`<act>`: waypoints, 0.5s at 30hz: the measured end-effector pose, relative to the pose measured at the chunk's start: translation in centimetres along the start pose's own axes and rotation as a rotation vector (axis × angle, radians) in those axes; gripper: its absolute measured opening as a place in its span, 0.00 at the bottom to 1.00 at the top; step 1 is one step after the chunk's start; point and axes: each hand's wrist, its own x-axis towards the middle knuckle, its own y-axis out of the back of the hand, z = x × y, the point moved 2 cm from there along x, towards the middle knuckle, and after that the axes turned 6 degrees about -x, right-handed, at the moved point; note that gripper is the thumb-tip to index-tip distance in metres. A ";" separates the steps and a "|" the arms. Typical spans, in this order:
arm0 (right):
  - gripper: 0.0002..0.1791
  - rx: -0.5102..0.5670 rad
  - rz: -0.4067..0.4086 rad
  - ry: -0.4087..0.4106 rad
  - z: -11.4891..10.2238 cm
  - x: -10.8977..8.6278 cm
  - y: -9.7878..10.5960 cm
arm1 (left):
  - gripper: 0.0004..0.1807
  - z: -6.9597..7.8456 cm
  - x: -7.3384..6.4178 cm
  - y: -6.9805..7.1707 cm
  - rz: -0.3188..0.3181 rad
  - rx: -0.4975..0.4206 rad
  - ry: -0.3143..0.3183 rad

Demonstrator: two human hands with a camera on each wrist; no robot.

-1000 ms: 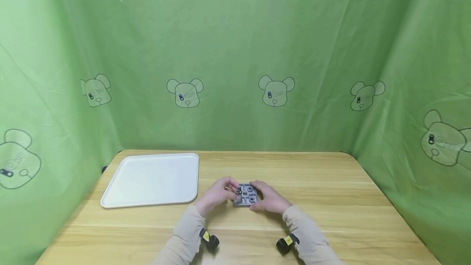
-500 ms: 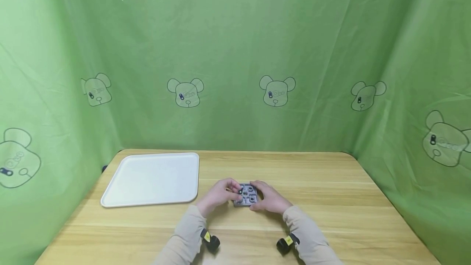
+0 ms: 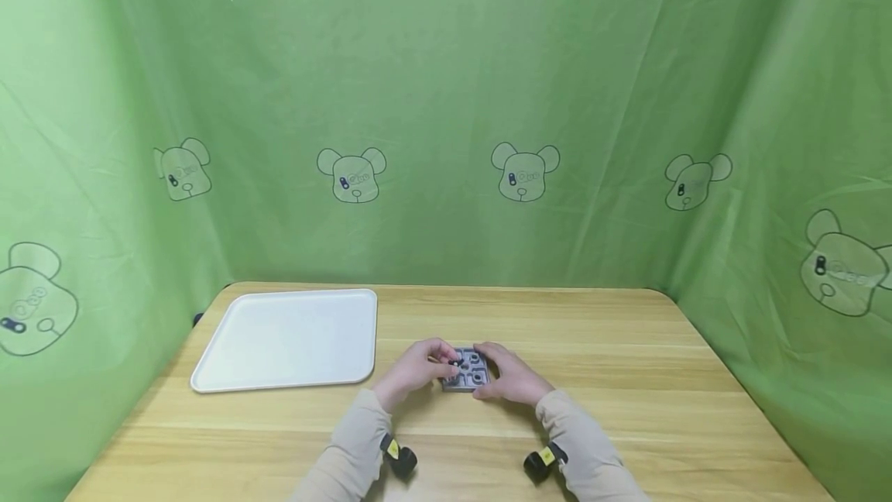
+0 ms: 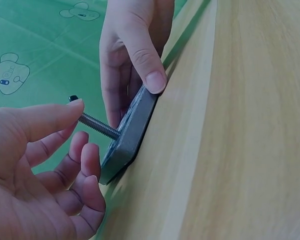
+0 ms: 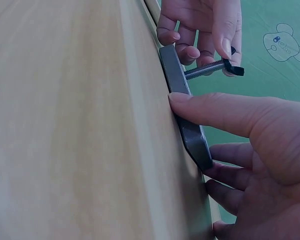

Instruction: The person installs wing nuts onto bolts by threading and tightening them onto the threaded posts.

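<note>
A square grey metal plate with recessed rings on its upper face lies flat on the table in front of me. From that face stands a threaded wing screw, its black winged head on top and its lower end at the plate. My left hand pinches the head between thumb and fingers, while its other fingers curl loosely beside the shank. On the opposite side, my right hand grips the plate by its edge, thumb at the near side and fingers around the far side.
A white rectangular tray lies on the left of the wooden table. Green curtains with bear prints hang behind the table and along both sides. Each wrist carries a small black camera.
My left thumb and fingertips have shifted slightly around the screw's head, and the black head shows at a different angle. The right hand and the plate have stayed in place.
</note>
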 end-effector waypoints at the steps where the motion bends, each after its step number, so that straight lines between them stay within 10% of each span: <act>1: 0.50 -0.005 0.002 0.004 0.0 0.0 0.0 | 0.12 0.0 0.0 0.0 -0.002 0.002 -0.004; 15: 0.50 -0.008 0.001 0.019 0.0 0.0 -0.1 | 0.12 -0.3 0.2 0.1 -0.073 -0.005 -0.015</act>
